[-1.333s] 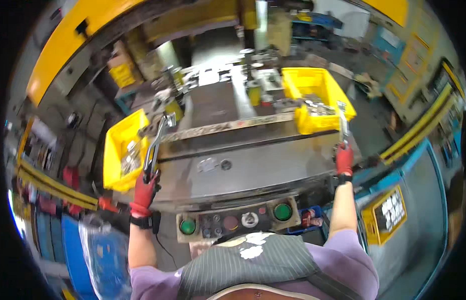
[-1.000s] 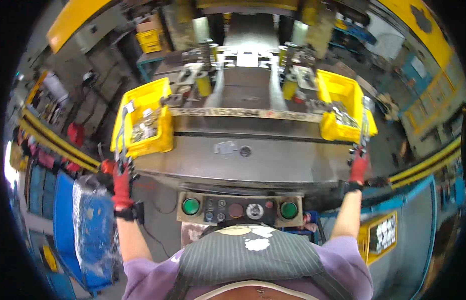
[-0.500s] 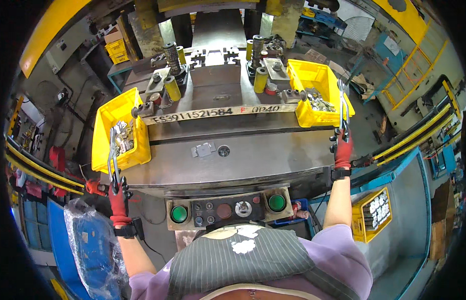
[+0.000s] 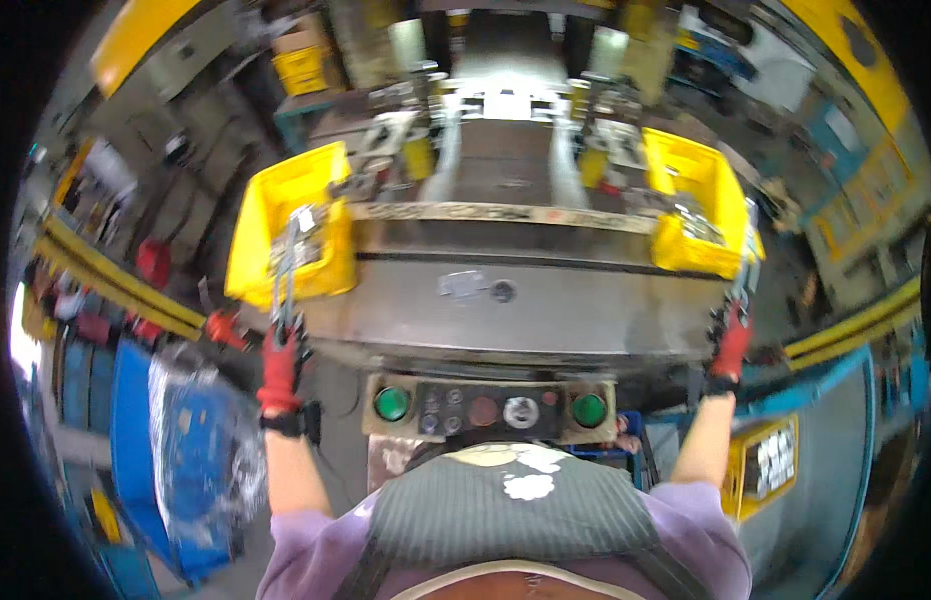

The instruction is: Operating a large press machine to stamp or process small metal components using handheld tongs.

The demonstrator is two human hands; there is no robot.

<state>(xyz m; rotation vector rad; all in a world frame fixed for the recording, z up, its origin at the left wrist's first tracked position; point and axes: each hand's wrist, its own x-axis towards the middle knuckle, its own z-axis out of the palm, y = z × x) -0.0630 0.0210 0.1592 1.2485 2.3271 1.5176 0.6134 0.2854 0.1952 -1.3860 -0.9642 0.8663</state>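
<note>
My left hand (image 4: 279,370), in a red glove with dark fingertips, is closed around the handles of long metal tongs (image 4: 285,275). Their tips reach into the left yellow bin (image 4: 247,240), over a heap of small metal parts (image 4: 307,245). On the other side my right hand (image 4: 731,340), gloved the same way, grips a second pair of metal tongs (image 4: 752,245). These stand up beside the outer wall of the right yellow bin (image 4: 730,190), which also holds metal parts (image 4: 699,228). Blur hides whether either pair pinches a part.
Between the bins lies the steel press bed (image 4: 585,300), with thin flat metal pieces (image 4: 465,284) beside a round hole. A die with posts (image 4: 417,155) stands behind. Closer to me is a control panel (image 4: 482,408) with two green buttons. A yellow crate (image 4: 785,460) stands low at right.
The whole view has shifted, with the bench now farther right in the picture and blurred. Both hands still hold their tongs, close to the same bins.
</note>
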